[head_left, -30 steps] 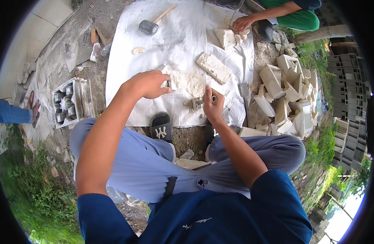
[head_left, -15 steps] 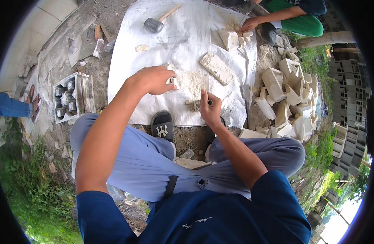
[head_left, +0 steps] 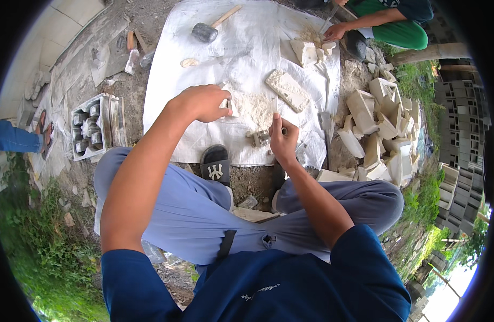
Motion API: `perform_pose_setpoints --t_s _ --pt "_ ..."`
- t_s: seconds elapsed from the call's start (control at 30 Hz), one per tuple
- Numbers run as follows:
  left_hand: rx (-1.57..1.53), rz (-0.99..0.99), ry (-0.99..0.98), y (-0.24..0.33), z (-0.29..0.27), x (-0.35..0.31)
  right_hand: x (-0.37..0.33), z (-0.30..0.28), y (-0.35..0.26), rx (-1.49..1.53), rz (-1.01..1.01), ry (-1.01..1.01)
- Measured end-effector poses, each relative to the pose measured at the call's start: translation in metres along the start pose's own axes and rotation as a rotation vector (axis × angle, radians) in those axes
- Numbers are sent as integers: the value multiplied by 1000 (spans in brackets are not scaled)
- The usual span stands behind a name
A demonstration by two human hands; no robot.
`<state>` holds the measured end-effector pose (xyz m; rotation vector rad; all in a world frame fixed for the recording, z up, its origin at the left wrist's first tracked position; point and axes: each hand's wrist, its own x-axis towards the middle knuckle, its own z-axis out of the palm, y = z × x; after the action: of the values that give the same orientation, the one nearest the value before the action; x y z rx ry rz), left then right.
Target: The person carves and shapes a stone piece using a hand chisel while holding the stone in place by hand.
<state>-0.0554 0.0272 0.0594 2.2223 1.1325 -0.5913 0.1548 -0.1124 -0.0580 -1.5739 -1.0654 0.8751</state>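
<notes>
My left hand (head_left: 205, 103) is curled over the white sheet (head_left: 172, 107), its fingers closed round a small pale stone piece (head_left: 234, 109) that they mostly cover. To the right, my right hand (head_left: 284, 144) makes a fist round the handle of a hammer. The handle's round end pokes up from the fist, and the hammer's head (head_left: 261, 138) sits just left of the knuckles, apart from the piece. Pale crumbs and powder (head_left: 258, 110) lie between the two hands. Beyond them rests a flat, powder-covered slab (head_left: 288, 90).
A black-headed mallet (head_left: 205, 33) lies at the sheet's far side. Broken pale blocks (head_left: 384, 115) are heaped on the right. A grey mould-like box (head_left: 91, 126) stands left. At the far right another person's hand (head_left: 335, 31) works near stone chunks (head_left: 306, 52).
My right hand has shifted slightly right, and the hammer's head has moved right with it. My left hand keeps nearly the same place. The other person's hand has moved slightly right.
</notes>
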Motion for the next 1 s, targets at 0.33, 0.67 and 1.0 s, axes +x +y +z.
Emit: perform_pose_setpoints --t_s 0.33,0.67,1.0 --pt "15 116 27 15 -1 5 -17 -6 20 -134 -42 -36" --pt "21 25 15 7 2 -9 -8 -9 -43 -17 -3 31" --pt "34 -2 5 0 -3 -8 -10 4 -28 40 75 12"
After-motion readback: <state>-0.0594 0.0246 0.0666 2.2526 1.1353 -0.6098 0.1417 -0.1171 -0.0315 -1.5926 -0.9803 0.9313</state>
